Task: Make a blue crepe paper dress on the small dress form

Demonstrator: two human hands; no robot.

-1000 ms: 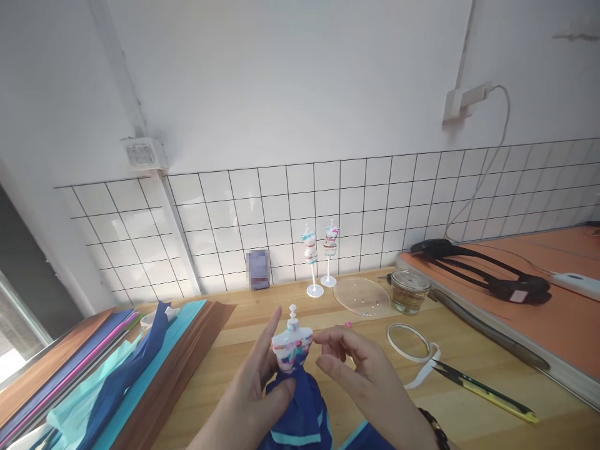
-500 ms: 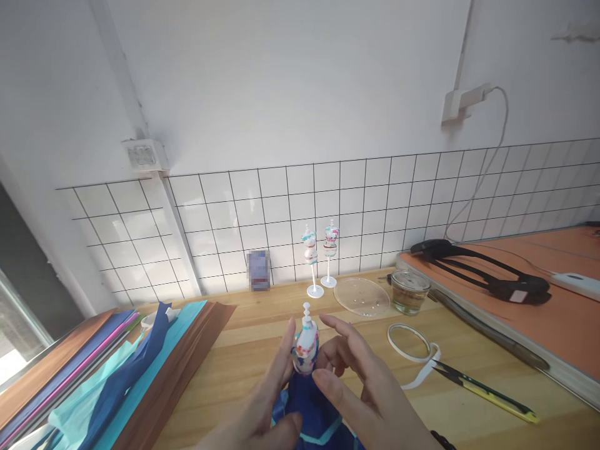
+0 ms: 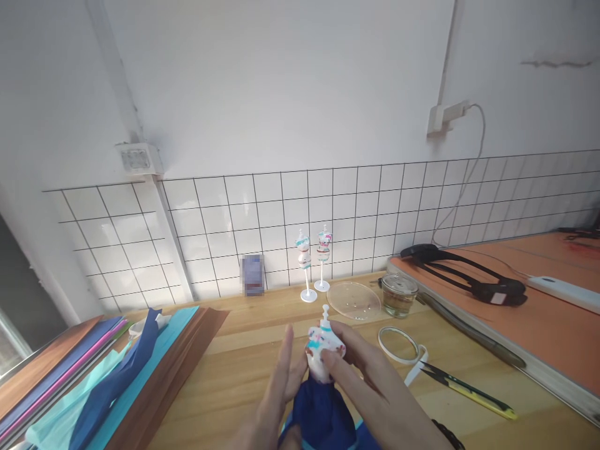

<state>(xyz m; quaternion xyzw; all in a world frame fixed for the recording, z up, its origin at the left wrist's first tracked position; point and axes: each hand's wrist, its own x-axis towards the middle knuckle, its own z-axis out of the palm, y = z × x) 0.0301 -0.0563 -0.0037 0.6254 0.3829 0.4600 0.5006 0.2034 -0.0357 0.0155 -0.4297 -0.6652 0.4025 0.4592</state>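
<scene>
Mannequin (image 3: pixel 324 355) upright between my hands, right thumb and fingers (image 3: pixel 336 364) gripping its torso, left hand's (image 3: pixel 276 390) hold on the blue skirt (image 3: pixel 321 409) unclear; I read skirt adjusting, calling for steady support.

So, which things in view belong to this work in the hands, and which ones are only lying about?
Belong:
- dress form in the right hand
- blue fabric below it
- likely scissors, white tape roll, coloured sheets

Lying about, apparently:
- glass
- black strapped device

A colour-patched white mannequin torso (image 3: pixel 317 344), skirted in blue cloth (image 3: pixel 323 409), is upright in the right hand (image 3: pixel 372 378).
</scene>
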